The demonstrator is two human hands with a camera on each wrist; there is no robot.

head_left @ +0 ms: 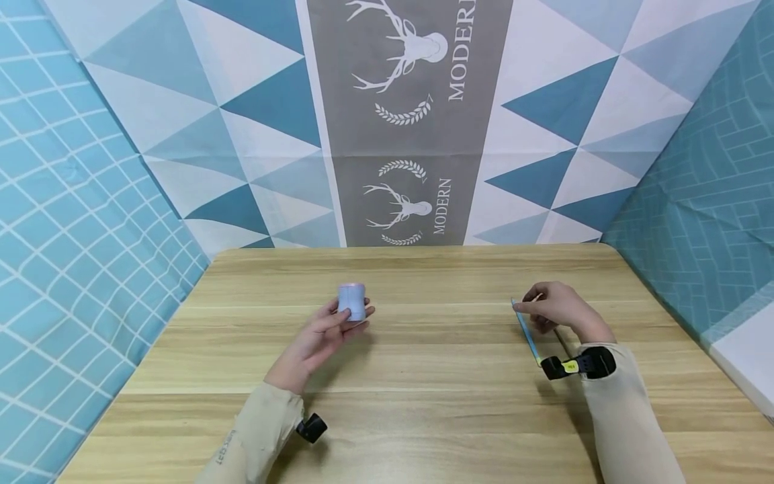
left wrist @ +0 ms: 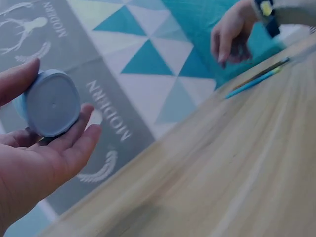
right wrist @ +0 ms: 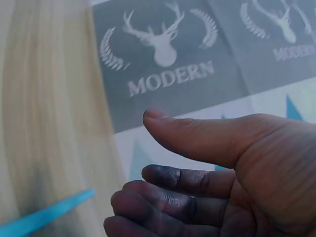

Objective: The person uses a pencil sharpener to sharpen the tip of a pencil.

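Observation:
My left hand [head_left: 316, 341] holds a small light-blue cup-shaped container [head_left: 352, 302] with a pinkish rim, above the left-middle of the table. In the left wrist view the container's flat round end [left wrist: 53, 104] faces the camera, thumb on one side and fingers beneath. My right hand [head_left: 559, 310] hovers over the right side of the table, fingers loosely bent with nothing between them. Close below it lie a slim blue pencil-like stick [head_left: 527, 336] and a brown one [head_left: 563, 343], side by side on the wood. The right wrist view shows only the blue stick's tip [right wrist: 74, 201].
Both sticks rest on a wooden table [head_left: 417, 417]. A patterned backdrop [head_left: 411, 154] with deer heads hangs behind its far edge, and blue cloths [head_left: 66, 202] flank it. A white box-like edge [head_left: 746, 356] stands at the right.

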